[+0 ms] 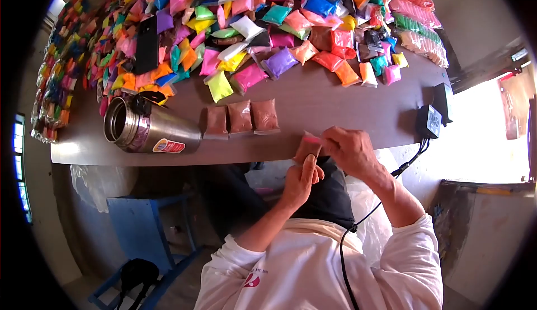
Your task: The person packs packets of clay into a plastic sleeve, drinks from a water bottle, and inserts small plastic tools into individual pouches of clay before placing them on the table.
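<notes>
My left hand (pixel 304 180) grips the lower part of a small brown packet (pixel 307 147) at the table's front edge, its thumb lying over the packet. Beside the packet's upper right corner, my right hand (pixel 349 149) has its fingers bent together near a pinkish strip; whether they pinch it is too small to tell. Three more brown packets, the left one (pixel 216 122), the middle one (pixel 240 117) and the right one (pixel 265 115), lie in a row on the brown table (pixel 307 104), left of my hands.
A steel flask (pixel 168 130) lies on its side at the front left. Many colourful packets (pixel 279 62) cover the back, with a black phone (pixel 147 46) on them. A black adapter (pixel 428 122) with cables sits at the right edge. Below left stands a blue chair (pixel 140 231).
</notes>
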{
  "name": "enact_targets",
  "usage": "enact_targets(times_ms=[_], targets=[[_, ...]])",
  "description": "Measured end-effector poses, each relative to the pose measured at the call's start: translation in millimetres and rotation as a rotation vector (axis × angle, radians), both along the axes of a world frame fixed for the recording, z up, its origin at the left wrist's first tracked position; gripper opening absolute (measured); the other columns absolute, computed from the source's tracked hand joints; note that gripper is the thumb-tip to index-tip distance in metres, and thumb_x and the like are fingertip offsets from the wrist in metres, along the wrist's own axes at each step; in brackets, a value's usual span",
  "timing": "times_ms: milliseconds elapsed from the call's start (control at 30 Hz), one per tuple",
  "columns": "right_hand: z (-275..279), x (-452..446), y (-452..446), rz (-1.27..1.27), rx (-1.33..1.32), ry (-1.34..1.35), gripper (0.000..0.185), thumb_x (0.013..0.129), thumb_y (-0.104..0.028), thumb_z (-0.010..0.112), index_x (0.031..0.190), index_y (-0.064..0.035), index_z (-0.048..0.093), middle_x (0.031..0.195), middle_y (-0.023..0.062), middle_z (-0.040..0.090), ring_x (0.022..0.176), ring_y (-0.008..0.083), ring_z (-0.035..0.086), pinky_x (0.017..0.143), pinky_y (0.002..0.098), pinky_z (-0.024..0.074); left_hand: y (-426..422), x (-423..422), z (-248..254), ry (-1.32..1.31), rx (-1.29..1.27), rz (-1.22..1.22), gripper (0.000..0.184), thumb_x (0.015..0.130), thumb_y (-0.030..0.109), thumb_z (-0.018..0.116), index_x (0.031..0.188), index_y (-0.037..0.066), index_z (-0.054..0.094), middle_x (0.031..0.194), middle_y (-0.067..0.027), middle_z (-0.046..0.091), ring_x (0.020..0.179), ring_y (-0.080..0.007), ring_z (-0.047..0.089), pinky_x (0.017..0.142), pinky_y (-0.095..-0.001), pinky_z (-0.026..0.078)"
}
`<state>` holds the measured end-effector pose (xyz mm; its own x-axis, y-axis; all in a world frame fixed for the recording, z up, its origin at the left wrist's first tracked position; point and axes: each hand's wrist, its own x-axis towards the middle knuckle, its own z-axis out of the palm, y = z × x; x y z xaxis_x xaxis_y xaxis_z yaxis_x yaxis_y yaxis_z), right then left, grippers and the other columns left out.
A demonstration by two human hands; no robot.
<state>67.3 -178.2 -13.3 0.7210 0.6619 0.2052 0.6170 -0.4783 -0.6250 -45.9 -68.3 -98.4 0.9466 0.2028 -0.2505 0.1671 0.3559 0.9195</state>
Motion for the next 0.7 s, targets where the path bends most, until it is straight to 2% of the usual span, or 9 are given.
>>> enact_targets(times_ms=[100, 167, 200, 267, 400, 500, 633, 700], targets=[[-7.5, -4.4, 1.7, 0.054, -0.099, -0.136, 0.011, 0.082, -0.01, 0.063, 0.074, -0.0046, 0.058, 0.066, 0.0117, 0.061, 0.059, 0.0307, 0.061, 0.054, 0.0388, 0.0477, 0.8, 2.3, 2.6, 0.03, 0.053, -0.035, 0.058, 0.099, 0.04, 0.04, 0.053, 0.005, 0.042, 0.058, -0.0084, 0.058, 0.056, -0.0127, 0.053, 0.054, -0.0267, 0.042], [-9.6, -0.6, 4.6, 0.062, -0.099, -0.226, 0.017, 0.081, -0.011, 0.063, 0.068, -0.0044, 0.054, 0.062, 0.0117, 0.058, 0.056, 0.0325, 0.057, 0.051, 0.0409, 0.0448, 0.1, 6.5, 4.2, 0.021, 0.043, -0.022, 0.059, 0.1, 0.041, 0.04, 0.055, 0.003, 0.047, 0.056, -0.0066, 0.056, 0.053, -0.0112, 0.051, 0.053, -0.0261, 0.04], [-9.3, 1.0, 5.2, 0.058, -0.099, -0.223, 0.017, 0.081, -0.011, 0.063, 0.068, -0.0044, 0.054, 0.062, 0.0117, 0.058, 0.056, 0.0325, 0.057, 0.051, 0.0409, 0.0448, -0.6, 6.2, 6.0, 0.014, 0.033, -0.015, 0.061, 0.1, 0.043, 0.039, 0.058, 0.001, 0.053, 0.055, -0.0047, 0.055, 0.051, -0.0096, 0.048, 0.051, -0.0256, 0.039], [-6.8, 9.7, 7.6, 0.033, -0.183, -0.165, 0.016, 0.08, -0.013, 0.063, 0.069, -0.0044, 0.056, 0.062, 0.0123, 0.058, 0.058, 0.0335, 0.058, 0.051, 0.0412, 0.0446, -0.5, 10.0, 10.1, 0.012, 0.038, -0.015, 0.061, 0.1, 0.043, 0.039, 0.058, 0.001, 0.053, 0.055, -0.0046, 0.055, 0.051, -0.0096, 0.048, 0.05, -0.0257, 0.039], [-20.5, 23.2, 8.0, -0.099, -0.144, -0.232, 0.014, 0.079, -0.013, 0.063, 0.071, -0.0043, 0.057, 0.063, 0.013, 0.059, 0.059, 0.0334, 0.06, 0.051, 0.0404, 0.0458, -1.1, 9.1, 4.6, -0.025, 0.046, -0.017, 0.062, 0.101, 0.043, 0.038, 0.057, 0.002, 0.053, 0.055, -0.0047, 0.055, 0.05, -0.01, 0.048, 0.05, -0.0263, 0.039], [-8.3, 19.7, 3.1, -0.079, -0.053, -0.177, 0.014, 0.079, -0.014, 0.063, 0.071, -0.0045, 0.057, 0.063, 0.0122, 0.058, 0.058, 0.0327, 0.06, 0.052, 0.0402, 0.0469, -1.7, 4.8, -1.2, -0.017, 0.066, -0.016, 0.063, 0.101, 0.043, 0.038, 0.055, 0.002, 0.053, 0.054, -0.0049, 0.055, 0.05, -0.0105, 0.048, 0.05, -0.0265, 0.039], [-1.2, -13.8, 5.7, 0.082, -0.106, -0.174, 0.013, 0.081, -0.014, 0.062, 0.073, -0.0051, 0.057, 0.062, 0.0114, 0.058, 0.057, 0.0317, 0.059, 0.053, 0.0401, 0.0472, -3.3, 7.2, 0.8, -0.05, 0.066, -0.017, 0.064, 0.1, 0.045, 0.038, 0.055, 0.002, 0.054, 0.054, -0.0049, 0.056, 0.049, -0.011, 0.049, 0.049, -0.0264, 0.039], [-3.9, -7.4, 7.2, 0.062, -0.123, -0.181, 0.013, 0.082, -0.014, 0.062, 0.073, -0.0051, 0.058, 0.063, 0.0114, 0.059, 0.057, 0.0316, 0.059, 0.053, 0.0399, 0.0473, -4.8, 10.6, 2.8, -0.073, 0.084, -0.008, 0.064, 0.1, 0.045, 0.038, 0.057, 0.001, 0.056, 0.054, -0.0052, 0.056, 0.049, -0.0109, 0.049, 0.049, -0.0256, 0.039]])
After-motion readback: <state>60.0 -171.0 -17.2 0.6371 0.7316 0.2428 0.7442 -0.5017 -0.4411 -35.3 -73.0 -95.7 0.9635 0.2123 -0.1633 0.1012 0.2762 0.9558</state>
